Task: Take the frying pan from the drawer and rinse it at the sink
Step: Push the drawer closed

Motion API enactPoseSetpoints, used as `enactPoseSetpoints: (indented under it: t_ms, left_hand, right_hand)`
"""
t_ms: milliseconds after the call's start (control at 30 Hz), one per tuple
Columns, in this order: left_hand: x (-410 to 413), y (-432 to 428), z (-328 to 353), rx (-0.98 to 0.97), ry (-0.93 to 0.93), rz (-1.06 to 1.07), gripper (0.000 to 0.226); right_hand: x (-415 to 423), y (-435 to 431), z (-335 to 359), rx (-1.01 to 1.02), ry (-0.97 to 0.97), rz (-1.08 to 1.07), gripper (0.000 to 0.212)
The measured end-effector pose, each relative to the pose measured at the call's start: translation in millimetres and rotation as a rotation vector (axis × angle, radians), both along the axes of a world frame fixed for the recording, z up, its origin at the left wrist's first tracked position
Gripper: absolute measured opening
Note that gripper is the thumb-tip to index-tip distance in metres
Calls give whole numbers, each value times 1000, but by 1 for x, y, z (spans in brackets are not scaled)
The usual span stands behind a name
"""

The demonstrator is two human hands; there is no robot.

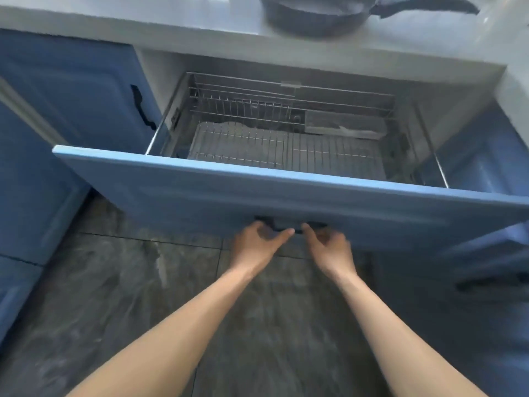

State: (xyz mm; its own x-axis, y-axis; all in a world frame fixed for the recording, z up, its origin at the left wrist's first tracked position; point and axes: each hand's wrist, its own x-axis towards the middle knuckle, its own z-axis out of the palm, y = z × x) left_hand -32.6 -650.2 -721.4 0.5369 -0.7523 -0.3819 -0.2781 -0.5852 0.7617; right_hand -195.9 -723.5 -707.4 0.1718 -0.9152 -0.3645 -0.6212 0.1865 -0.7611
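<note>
Cabinet door [71,90] blue, far left, then the open drawer [257,193] with its wire rack [286,150] showing no pan. Left hand [254,242] and right hand [329,245] both curl onto the dark drawer handle [289,226]. Frying pan [317,15] sits on the white counter [143,27] up right, handle [426,5] pointing right: likely stiff, fairly heavy, best taken by that handle. Dark tiled floor [114,282] below

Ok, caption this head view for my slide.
Both hands, left and right, at the open blue drawer's black handle; dark grey frying pan on the white counter.
</note>
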Motion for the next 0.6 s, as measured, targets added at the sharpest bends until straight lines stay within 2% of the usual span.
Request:
enactPoseSetpoints:
  t_ms: [133, 367, 600]
  left_hand:
    - [-1, -14, -24, -90, 85, 136, 53]
    - [7, -50, -28, -153, 263, 220, 52]
    - [33, -117, -26, -178, 308, 228, 36]
  right_hand:
    - [5, -10, -26, -3, -90, -67, 44]
    - [26, -43, -33, 51, -257, -126, 35]
    - [54, -106, -32, 104, -278, -146, 35]
